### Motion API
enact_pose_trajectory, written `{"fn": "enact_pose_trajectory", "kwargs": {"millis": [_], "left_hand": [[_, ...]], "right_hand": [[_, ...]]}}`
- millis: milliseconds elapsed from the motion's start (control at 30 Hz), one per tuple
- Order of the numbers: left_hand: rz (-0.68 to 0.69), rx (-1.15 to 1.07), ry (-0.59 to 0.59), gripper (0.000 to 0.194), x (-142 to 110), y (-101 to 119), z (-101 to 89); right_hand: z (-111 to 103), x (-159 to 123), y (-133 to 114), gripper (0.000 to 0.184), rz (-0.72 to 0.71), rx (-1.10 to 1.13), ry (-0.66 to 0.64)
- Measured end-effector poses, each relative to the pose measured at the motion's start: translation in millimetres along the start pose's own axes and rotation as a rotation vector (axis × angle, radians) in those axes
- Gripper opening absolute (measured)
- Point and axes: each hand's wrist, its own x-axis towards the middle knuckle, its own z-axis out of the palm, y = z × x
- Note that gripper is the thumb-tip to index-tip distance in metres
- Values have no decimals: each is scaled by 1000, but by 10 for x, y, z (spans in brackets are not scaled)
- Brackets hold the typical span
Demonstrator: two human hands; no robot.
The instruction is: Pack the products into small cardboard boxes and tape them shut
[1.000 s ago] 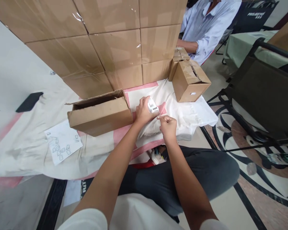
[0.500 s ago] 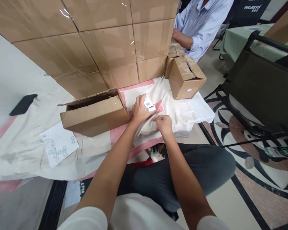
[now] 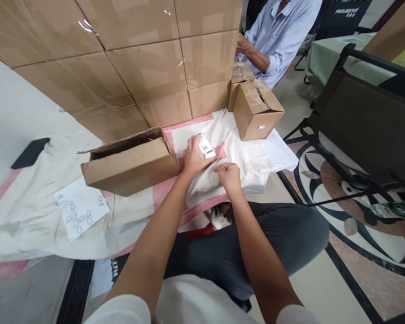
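My left hand (image 3: pixel 193 155) is closed round a small white boxy item (image 3: pixel 206 147) with a greyish panel and a dark slot; its exact kind is unclear. The item is held just above the cloth-covered table (image 3: pixel 246 155). Close by on the right, my right hand (image 3: pixel 230 176) has its fingers curled into a pinch near the table's front edge. Whatever lies between those fingertips, if anything, is too small to make out. To the left of my left hand stands an open, narrow cardboard box (image 3: pixel 135 168), its inside dark.
Stacked, taped cartons (image 3: pixel 148 63) wall off the back. Another carton (image 3: pixel 258 110) stands at the right end. A sheet with drawn shapes (image 3: pixel 81 209) and a dark flat object (image 3: pixel 30 153) lie left. A person in a blue shirt (image 3: pixel 276 40) sits behind; a folding chair (image 3: pixel 354 121) stands right.
The view has shifted slightly. My left hand still holds the white item, now turned a little, and my right hand stays pinched beside it. The other person's hands show more.
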Motion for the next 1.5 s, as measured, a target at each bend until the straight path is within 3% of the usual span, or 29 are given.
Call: {"fn": "enact_pose_trajectory", "kwargs": {"millis": [500, 733, 933, 1100, 1267, 1500], "left_hand": [[-55, -2, -41, 106, 18, 56, -32], [-40, -24, -20, 107, 41, -11, 2], [-10, 21, -35, 89, 25, -7, -11], [-1, 22, -27, 90, 17, -4, -8], [8, 27, -22, 91, 4, 1, -11], [9, 17, -34, 88, -14, 29, -33]], "right_hand": [[-130, -134, -143, 44, -203, 62, 85], [-123, -92, -97, 45, -174, 40, 77], [-90, -34, -38, 47, -74, -30, 32], [-75, 2, -18, 43, -22, -158, 3], [-75, 56, -12, 30, -41, -346, -5], [-81, 43, -51, 38, -50, -433, -30]]}}
